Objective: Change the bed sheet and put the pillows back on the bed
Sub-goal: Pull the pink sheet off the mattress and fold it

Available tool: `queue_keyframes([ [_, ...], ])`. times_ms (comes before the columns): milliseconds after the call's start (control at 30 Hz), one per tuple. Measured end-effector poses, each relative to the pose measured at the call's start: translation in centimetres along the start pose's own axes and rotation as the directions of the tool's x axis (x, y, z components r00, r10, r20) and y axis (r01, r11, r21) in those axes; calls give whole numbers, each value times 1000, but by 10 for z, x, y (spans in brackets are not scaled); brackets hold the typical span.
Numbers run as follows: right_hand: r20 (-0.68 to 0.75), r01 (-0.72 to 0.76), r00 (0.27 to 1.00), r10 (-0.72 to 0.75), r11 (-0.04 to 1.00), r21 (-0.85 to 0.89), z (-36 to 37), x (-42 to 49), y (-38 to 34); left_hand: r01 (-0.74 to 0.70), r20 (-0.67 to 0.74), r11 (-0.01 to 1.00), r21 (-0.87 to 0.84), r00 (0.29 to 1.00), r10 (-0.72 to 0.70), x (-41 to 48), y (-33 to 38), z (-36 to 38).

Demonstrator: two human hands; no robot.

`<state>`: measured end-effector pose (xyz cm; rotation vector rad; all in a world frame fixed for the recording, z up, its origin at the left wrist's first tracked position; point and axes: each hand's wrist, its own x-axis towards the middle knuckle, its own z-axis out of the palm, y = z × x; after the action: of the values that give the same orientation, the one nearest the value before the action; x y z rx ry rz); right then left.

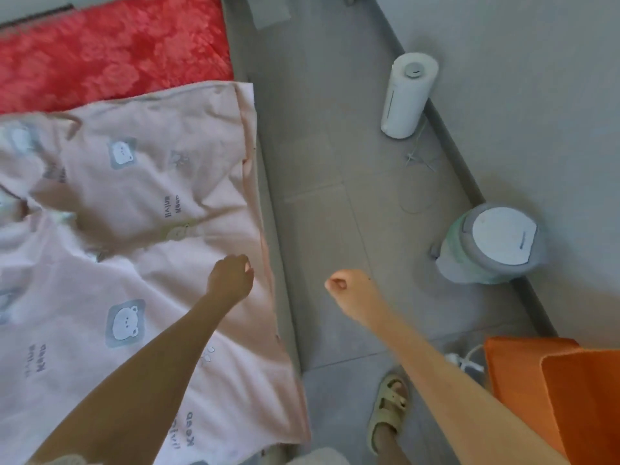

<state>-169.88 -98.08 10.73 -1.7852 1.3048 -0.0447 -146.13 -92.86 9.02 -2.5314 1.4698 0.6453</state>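
Observation:
A pink bed sheet (144,203) printed with bear faces lies wrinkled over the bed. Beyond it the red flowered mattress (110,52) is uncovered at the far end. My left hand (230,276) hovers over the sheet close to its right edge, with the fingers curled in; no fabric shows in its grip. My right hand (349,287) is a closed fist over the grey floor beside the bed, holding nothing. No pillow is in view.
A grey tiled floor strip (322,162) runs between the bed and the wall. On it stand a tall white cylinder appliance (407,95) and a round grey-lidded appliance (493,245) with cables. Orange fabric (553,391) is at the lower right. My sandalled foot (389,407) stands by the bed.

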Motion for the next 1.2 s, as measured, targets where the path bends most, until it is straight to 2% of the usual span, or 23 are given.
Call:
queue_keyframes([
  [233,-40,26,999,-26,1000,1,-91,71,-18,39,-89,978,-204,994,-59,38,55,-67],
  [467,35,132,991,-132,991,-19,-146,195,-98,45,-255,898,-437,951,-172,122,46,-154],
  [567,57,171,984,-170,985,-14,-167,269,-143,75,-284,884,-461,931,-227,182,27,-193],
  [700,72,136,989,-133,990,-37,-186,377,-193,131,-272,879,-458,921,-279,274,-5,-235],
  [900,125,158,983,-137,971,-180,-196,513,-243,213,-280,885,-413,895,-347,387,-37,-280],
  [1100,216,204,963,-158,956,-210,-185,646,-277,289,-245,881,-374,886,-394,507,-61,-294],
  [1200,306,184,946,-105,952,-243,-169,712,-289,334,-198,877,-344,888,-415,572,-72,-288],
])
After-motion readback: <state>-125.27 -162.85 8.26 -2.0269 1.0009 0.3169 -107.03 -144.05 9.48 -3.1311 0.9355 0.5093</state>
